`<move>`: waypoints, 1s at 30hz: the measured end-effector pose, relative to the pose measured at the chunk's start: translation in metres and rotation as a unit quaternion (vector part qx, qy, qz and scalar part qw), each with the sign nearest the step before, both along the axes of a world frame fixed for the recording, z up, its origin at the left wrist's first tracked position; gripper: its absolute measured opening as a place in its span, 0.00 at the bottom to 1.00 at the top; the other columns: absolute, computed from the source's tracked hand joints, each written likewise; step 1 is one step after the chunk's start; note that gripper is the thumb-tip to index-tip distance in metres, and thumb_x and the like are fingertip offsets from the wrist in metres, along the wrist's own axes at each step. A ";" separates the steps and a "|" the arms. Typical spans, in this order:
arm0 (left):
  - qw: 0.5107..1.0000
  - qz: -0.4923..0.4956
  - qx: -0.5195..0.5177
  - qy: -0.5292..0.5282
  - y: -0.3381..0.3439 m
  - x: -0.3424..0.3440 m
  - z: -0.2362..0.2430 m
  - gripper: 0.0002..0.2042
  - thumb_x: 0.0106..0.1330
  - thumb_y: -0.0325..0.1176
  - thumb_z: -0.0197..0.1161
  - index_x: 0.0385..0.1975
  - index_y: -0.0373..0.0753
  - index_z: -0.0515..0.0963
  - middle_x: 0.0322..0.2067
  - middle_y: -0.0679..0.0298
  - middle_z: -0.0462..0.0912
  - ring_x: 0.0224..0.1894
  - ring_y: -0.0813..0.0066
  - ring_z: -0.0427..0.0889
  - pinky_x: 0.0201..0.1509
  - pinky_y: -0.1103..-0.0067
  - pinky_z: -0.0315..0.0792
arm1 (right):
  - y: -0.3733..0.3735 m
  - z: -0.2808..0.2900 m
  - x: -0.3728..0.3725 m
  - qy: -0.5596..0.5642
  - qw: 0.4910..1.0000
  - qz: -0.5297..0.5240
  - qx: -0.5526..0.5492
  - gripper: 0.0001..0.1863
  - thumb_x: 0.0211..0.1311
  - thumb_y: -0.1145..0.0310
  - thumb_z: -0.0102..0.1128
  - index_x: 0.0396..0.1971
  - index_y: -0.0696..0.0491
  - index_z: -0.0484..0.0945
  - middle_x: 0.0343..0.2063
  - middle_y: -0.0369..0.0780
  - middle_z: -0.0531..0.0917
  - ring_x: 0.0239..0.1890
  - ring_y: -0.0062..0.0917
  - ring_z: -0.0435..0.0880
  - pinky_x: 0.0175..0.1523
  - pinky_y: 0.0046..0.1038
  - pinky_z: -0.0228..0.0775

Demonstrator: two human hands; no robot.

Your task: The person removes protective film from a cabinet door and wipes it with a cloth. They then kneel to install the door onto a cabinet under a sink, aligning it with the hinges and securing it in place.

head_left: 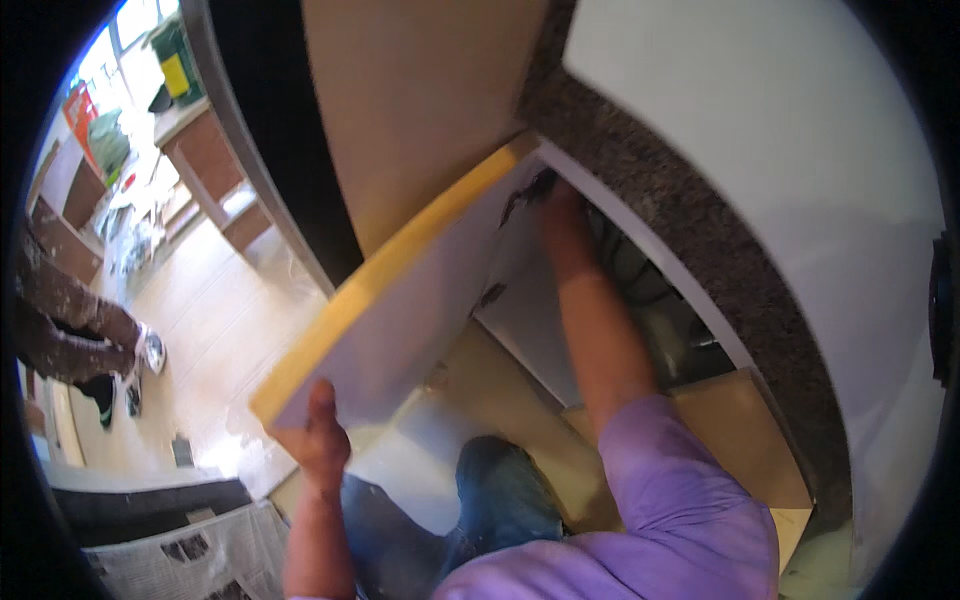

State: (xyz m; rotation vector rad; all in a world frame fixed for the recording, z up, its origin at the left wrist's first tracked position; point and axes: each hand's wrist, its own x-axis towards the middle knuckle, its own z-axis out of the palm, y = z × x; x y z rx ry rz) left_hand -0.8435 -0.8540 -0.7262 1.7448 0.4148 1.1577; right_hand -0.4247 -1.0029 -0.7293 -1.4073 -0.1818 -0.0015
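A cabinet door (410, 290) with a pale inner face and a yellow edge stands swung open before me. My left hand (322, 440) grips its near lower corner, the thumb up along the inner face. My right arm reaches into the cabinet opening, and my right hand (560, 205) is at the dark upper hinge (518, 200), where door and cabinet side meet. Shadow hides its fingers, so whether they hold anything is unclear. Below is a second hinge (490, 294). Dark curved shapes lie inside the cabinet (525, 320), too dim to name.
A dark speckled countertop edge (700, 210) curves above the opening. Beside it is a brown cabinet front (740, 425). At left, a person's legs (75, 320) in stained trousers stand on the pale floor (220, 340). Farther back are wooden boxes (205, 160) and scattered debris.
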 end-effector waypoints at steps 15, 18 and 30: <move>0.995 -0.050 -0.091 -0.005 0.040 0.020 0.003 0.19 0.71 0.45 0.68 0.45 0.31 0.84 0.36 0.65 0.86 0.37 0.79 0.81 0.43 0.80 0.75 | -0.019 0.001 0.006 0.000 0.999 -0.006 -0.038 0.17 0.78 0.57 0.48 0.54 0.52 0.77 0.41 0.39 0.82 0.40 0.25 0.82 0.46 0.31 0.77; 0.994 -0.040 -0.102 -0.012 0.039 0.023 0.002 0.19 0.70 0.45 0.69 0.45 0.31 0.84 0.36 0.65 0.86 0.38 0.79 0.81 0.44 0.80 0.75 | -0.026 0.003 0.004 0.004 0.999 -0.008 -0.036 0.17 0.78 0.57 0.48 0.54 0.52 0.77 0.42 0.39 0.82 0.40 0.25 0.82 0.46 0.31 0.77; 0.997 -0.021 -0.064 0.049 0.066 0.009 -0.036 0.24 0.72 0.42 0.65 0.59 0.31 0.70 0.53 0.57 0.78 0.52 0.70 0.77 0.58 0.73 0.71 | -0.002 -0.002 0.038 -0.011 0.999 -0.024 -0.039 0.18 0.78 0.59 0.48 0.56 0.53 0.76 0.44 0.40 0.82 0.43 0.26 0.82 0.49 0.31 0.76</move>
